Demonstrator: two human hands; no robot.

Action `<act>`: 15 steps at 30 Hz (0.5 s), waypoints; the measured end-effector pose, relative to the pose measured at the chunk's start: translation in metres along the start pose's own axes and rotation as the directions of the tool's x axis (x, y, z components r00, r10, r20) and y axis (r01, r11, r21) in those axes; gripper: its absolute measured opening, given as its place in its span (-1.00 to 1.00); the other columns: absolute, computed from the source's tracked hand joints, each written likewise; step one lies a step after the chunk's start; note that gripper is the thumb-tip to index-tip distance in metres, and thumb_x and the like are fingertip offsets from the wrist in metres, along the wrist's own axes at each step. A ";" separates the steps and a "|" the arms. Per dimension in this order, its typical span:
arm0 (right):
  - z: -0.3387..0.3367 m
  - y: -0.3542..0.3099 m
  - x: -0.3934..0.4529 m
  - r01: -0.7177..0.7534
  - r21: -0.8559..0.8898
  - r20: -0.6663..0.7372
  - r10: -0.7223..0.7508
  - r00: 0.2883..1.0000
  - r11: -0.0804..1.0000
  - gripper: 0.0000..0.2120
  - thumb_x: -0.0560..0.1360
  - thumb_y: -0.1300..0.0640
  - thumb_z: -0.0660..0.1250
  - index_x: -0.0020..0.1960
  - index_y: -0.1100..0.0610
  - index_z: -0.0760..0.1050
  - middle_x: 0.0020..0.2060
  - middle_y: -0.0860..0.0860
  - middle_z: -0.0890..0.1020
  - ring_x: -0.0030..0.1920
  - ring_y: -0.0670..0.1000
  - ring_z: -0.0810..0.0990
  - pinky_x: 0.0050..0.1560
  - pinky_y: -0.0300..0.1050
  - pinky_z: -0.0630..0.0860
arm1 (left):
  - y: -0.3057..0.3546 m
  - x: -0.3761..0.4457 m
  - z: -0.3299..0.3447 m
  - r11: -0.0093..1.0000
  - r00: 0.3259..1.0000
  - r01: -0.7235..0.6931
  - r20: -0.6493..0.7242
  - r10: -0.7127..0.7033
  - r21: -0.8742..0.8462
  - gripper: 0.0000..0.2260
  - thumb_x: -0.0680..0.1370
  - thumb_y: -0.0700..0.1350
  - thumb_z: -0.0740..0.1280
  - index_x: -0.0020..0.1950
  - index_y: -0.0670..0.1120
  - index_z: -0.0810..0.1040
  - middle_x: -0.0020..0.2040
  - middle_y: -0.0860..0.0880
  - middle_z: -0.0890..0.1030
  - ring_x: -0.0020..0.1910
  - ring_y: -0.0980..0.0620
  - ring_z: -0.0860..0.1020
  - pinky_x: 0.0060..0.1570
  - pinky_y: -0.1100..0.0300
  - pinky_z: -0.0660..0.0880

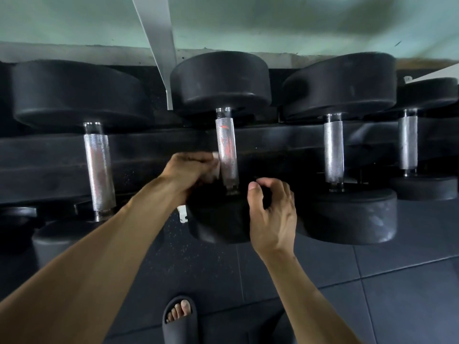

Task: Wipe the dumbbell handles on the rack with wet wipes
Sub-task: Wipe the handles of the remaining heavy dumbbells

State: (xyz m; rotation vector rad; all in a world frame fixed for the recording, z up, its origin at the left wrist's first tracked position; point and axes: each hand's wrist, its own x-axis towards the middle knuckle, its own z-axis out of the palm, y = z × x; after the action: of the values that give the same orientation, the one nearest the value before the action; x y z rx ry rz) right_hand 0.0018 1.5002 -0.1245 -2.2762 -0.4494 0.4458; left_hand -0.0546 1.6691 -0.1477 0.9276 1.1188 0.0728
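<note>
The left hand [188,170] was curled around a white wet wipe [215,167], pressing it against the left side of the middle dumbbell handle [226,152], low on the knurled steel where reddish marks showed. The right hand [272,217] hovered just to the right of that handle's lower end, fingers loosely curled with the thumb tip raised, holding nothing and touching nothing that could be made out. Below both hands sat the near black head [218,224] of the same dumbbell, its far head [221,83] resting at the back of the black rack [149,145]. Beside it lay more dumbbells, their handles running front to back: one handle to the left [99,170], one to the right [334,150], and a fourth farther right [407,142]. A white slanted bar [159,43] rose behind the rack against a pale green wall [273,21]. On the dark tiled floor [372,281], a foot in a dark slide sandal [178,316] stood at the bottom edge.
</note>
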 end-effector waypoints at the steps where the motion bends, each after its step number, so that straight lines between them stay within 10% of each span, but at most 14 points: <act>1: 0.000 0.001 0.000 0.002 0.004 -0.002 -0.002 1.000 1.000 -0.42 0.41 -0.33 0.03 0.07 0.07 0.55 0.03 -0.11 0.55 0.13 -0.06 0.45 0.07 -0.26 0.30 | 0.007 0.008 0.004 0.988 0.999 -0.046 -0.010 0.045 -0.145 -0.86 0.53 -0.35 0.37 0.06 -0.24 0.64 -0.23 -0.14 0.63 -0.35 0.02 0.55 -0.31 0.23 0.55; 5: 0.000 0.003 0.002 -0.005 0.020 -0.011 0.005 1.000 1.000 -0.48 0.40 -0.32 0.04 -0.02 0.04 0.55 -0.06 -0.13 0.55 0.08 -0.05 0.47 -0.03 -0.46 0.25 | 0.028 0.020 0.021 0.934 0.994 -0.095 0.016 0.107 -0.345 -0.70 0.54 -0.50 0.19 0.08 -0.23 0.62 -0.27 -0.11 0.61 -0.43 0.09 0.56 -0.40 0.28 0.50; 10: 0.001 0.001 0.001 -0.019 0.020 -0.011 0.020 1.000 1.000 -0.49 0.38 -0.34 0.03 -0.07 0.02 0.51 -0.03 -0.14 0.55 0.11 -0.05 0.46 -0.03 -0.33 0.29 | -0.005 -0.007 -0.005 0.950 0.984 -0.014 0.172 -0.042 0.311 -0.65 0.54 -0.43 0.29 -0.20 -0.05 0.73 -0.37 -0.05 0.63 -0.40 0.10 0.56 -0.36 0.28 0.53; 15: -0.001 0.001 0.002 -0.020 0.029 0.000 0.020 1.000 0.999 -0.51 0.37 -0.34 0.03 -0.08 0.00 0.50 -0.05 -0.15 0.53 0.11 -0.06 0.45 -0.01 -0.26 0.30 | 0.017 0.013 0.012 0.984 0.988 -0.106 0.100 0.121 -0.143 -0.69 0.46 -0.51 0.28 0.12 -0.29 0.65 -0.14 -0.23 0.63 -0.40 0.08 0.54 -0.38 0.30 0.49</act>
State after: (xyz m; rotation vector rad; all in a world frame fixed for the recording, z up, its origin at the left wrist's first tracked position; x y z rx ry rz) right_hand 0.0041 1.5002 -0.1252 -2.2546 -0.4181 0.4589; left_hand -0.0329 1.6788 -0.1446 0.8612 0.9478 0.1893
